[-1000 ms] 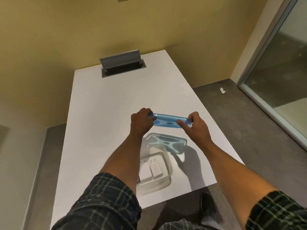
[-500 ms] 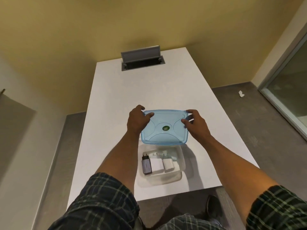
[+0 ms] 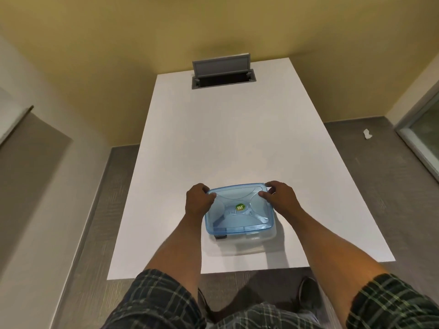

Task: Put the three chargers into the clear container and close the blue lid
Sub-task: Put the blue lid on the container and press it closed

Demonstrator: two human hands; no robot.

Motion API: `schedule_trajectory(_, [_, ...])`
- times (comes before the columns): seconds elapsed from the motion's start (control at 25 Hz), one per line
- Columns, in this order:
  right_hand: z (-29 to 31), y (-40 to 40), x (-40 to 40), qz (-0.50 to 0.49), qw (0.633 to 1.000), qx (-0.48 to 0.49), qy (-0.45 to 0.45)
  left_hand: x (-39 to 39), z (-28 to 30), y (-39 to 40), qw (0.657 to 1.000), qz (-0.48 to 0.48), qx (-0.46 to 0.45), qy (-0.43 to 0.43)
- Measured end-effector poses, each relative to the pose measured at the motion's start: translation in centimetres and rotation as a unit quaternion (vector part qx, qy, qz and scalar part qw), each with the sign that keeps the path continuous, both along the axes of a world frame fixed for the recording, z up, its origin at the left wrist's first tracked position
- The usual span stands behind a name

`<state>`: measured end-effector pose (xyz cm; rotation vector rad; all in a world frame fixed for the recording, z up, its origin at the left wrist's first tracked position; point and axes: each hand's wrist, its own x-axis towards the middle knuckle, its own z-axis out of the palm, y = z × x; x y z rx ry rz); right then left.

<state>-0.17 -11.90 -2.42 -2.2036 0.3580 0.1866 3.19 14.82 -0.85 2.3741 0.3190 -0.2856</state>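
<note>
The blue lid [image 3: 238, 211], translucent with a green sticker in its middle, lies over the clear container [image 3: 247, 245] near the table's front edge. My left hand [image 3: 198, 201] grips the lid's far left corner. My right hand [image 3: 280, 198] grips its far right corner. The lid covers most of the container, whose front wall shows below it. A dark charger [image 3: 220, 237] peeks out under the lid's front left edge. The white chargers are only faintly visible through the lid.
The white table [image 3: 225, 138] stretches away in front, with an open grey cable hatch [image 3: 223, 72] at its far end. A scrap of white paper [image 3: 367, 134] lies on the grey floor at right. A glass door frame stands at the far right.
Both hands brought the blue lid down and toward me, from hovering behind the container to lying over it. The chargers, plainly seen before, are now mostly covered.
</note>
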Motion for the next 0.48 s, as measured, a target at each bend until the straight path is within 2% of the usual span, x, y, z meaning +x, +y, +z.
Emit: schedule_trajectory(0.48, [0.0,0.4,-0.8,-0.007,0.999,-0.050,-0.017,-2.0,-1.0,-0.5,1.000,0.010,-0.005,-0.009])
